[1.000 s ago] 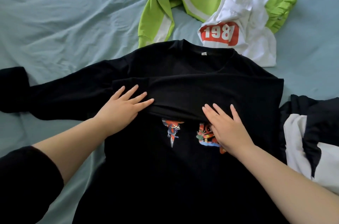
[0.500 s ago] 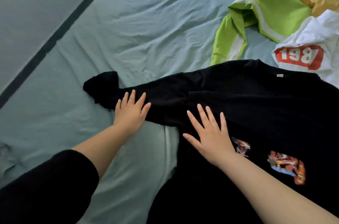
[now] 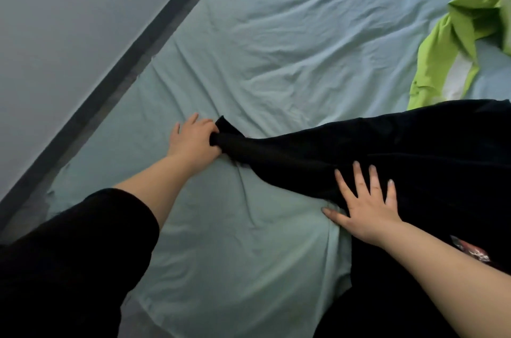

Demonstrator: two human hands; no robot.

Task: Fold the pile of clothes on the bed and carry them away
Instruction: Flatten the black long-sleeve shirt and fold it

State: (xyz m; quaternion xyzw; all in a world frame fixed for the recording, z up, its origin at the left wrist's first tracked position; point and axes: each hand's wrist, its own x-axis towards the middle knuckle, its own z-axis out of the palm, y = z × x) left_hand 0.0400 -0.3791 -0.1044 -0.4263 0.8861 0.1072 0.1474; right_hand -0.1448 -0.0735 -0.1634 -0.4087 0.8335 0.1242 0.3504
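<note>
A black sweatshirt (image 3: 414,149) lies on the bed at the right, its long sleeve (image 3: 276,149) stretched out to the left. My left hand (image 3: 193,138) grips the cuff end of that sleeve. Flat on the sweatshirt near its left edge lies my right hand (image 3: 365,205), fingers spread, pressing the cloth down. A bit of the coloured print (image 3: 470,252) shows beside my right forearm.
A light blue-green wrinkled sheet (image 3: 276,47) covers the bed. A lime green garment with a white stripe (image 3: 464,33) lies crumpled at the top right. The bed's left edge and a dark strip (image 3: 116,66) run diagonally, with grey floor beyond.
The view has swung left. My left hand slid along the sleeve to the cuff and took hold of it. My right hand moved left to the sweatshirt's edge.
</note>
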